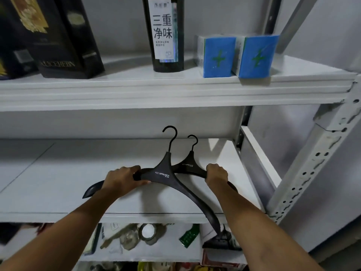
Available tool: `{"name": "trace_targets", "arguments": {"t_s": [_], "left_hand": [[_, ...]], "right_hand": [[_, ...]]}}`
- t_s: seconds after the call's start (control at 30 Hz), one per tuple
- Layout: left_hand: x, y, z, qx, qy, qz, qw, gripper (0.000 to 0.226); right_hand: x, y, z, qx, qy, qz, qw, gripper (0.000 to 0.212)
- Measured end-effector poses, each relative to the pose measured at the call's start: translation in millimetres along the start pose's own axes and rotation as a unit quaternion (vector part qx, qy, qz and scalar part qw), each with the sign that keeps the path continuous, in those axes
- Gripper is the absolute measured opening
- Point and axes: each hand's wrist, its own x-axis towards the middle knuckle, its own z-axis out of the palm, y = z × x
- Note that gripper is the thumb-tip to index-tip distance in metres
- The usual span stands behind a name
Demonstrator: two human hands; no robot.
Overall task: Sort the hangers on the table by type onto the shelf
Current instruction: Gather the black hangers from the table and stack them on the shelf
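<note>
**Two black hangers at the middle shelf**

Head view: the left hand (pixel 123 179) curls round the left arm of the large hanger (pixel 162 173). The right hand (pixel 216 174) grips the right arm of the small hanger (pixel 188 163) behind it. The two overlap near the right end of the middle shelf (pixel 48 173). Both are matt black and broad-shouldered, with thin hooks and white lettering. Best laid flat, hooks to the back, with the large one's right arm drawn in from the front edge it overhangs.
</note>
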Motion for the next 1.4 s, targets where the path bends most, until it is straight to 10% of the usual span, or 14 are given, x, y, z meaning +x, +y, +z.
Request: {"name": "trace_targets", "arguments": {"t_s": [0.53,0.9,1.4], "left_hand": [[-26.8,-3.3,11.2,0.028,-0.01,-0.071,0.997,0.048],[1.8,31.4,15.2,0.036,-0.023,-0.001,0.999,0.052],[57.5,88.4,31.1,-0.035,0.004,0.047,0.998,0.058]], "right_hand": [[50.6,3.2,7.9,-0.221,0.075,-0.099,0.967,0.029],[32.0,17.5,-8.2,0.004,0.194,-0.166,0.967,0.032],[-16.2,45.1,-22.0,-0.001,0.205,-0.064,0.977,0.025]]}}
